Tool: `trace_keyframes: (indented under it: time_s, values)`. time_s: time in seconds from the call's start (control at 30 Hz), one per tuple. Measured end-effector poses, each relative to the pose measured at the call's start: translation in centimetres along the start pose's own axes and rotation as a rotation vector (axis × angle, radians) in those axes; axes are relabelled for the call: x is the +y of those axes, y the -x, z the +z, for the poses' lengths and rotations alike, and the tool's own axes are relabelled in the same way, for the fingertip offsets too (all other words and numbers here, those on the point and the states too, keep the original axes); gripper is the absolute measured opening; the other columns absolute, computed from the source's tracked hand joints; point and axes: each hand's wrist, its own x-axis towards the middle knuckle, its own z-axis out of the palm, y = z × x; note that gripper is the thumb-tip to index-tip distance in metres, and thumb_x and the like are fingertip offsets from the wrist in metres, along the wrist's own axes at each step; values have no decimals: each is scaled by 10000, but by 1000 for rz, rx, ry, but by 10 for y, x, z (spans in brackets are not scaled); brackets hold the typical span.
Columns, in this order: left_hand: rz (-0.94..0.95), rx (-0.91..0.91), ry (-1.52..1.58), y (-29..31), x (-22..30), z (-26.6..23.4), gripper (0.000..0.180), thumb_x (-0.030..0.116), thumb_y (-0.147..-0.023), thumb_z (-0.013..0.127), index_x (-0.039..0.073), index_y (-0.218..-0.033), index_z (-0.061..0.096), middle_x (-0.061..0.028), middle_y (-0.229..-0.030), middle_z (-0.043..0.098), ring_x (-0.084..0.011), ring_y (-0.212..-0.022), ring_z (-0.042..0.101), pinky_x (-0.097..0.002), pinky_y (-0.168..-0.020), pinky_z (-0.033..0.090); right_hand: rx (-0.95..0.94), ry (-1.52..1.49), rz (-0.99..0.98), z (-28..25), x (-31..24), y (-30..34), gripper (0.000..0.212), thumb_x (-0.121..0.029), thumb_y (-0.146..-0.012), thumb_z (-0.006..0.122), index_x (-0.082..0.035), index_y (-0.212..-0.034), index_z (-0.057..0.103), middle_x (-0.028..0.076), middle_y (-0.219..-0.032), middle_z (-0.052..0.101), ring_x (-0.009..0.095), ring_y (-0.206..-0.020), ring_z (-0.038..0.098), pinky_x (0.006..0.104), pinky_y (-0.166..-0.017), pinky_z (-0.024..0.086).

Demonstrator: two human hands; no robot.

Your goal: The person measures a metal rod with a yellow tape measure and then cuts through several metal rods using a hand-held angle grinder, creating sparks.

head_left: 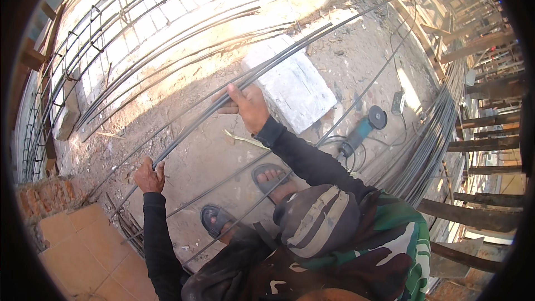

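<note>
Several long, thin steel reinforcing bars [192,129] run in a bundle from the lower left to the upper right in front of me. My left hand [149,176] is closed around the bundle near its lower left end. Farther up, my right hand [249,107] grips the same bars, thumb on top. Beneath the bars, just beyond my right hand, lies a pale, scuffed block [304,86]. An angle grinder [359,135] with a teal body and dark disc rests on the ground, right of my right forearm.
Single bars [370,83] cross the ground near my sandalled feet. A stack of rods [426,145] lies to the right, beside wooden planks [485,144]. A power socket box [398,102] with cable sits beyond the grinder. Rebar cages [120,14] stand far left; orange tiles [95,245] are near left.
</note>
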Motion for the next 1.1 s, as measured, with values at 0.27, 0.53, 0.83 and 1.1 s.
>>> trace_keyframes:
  time_s: [0.27,0.53,0.83,1.1]
  values:
    - [-30,-32,50,-2,1,-16,523,559,-882,567,52,-754,561,-200,-609,555,-397,-597,583,-470,-558,434,-46,34,-37,12,-1,-10,430,-320,-998,510,90,-991,638,201,-938,689,240,-843,704,317,-707,609]
    - [62,-157,136,-25,-18,-46,537,523,-935,502,19,-764,572,-189,-598,517,-395,-594,539,-476,-581,414,25,20,-3,32,-22,6,406,-292,-972,578,86,-830,623,175,-861,678,212,-798,695,327,-650,613]
    - [1,-239,203,2,8,-27,588,554,-959,414,13,-745,497,-214,-677,504,-419,-678,529,-477,-598,375,78,41,30,2,4,2,344,-249,-976,569,82,-896,617,163,-822,673,217,-759,699,324,-621,612]
    - [31,-45,240,1,-5,-41,617,571,-949,431,11,-698,493,-217,-600,469,-425,-596,510,-483,-562,365,-43,26,22,30,-15,1,380,-266,-981,548,103,-972,635,195,-941,682,235,-807,696,314,-667,607]
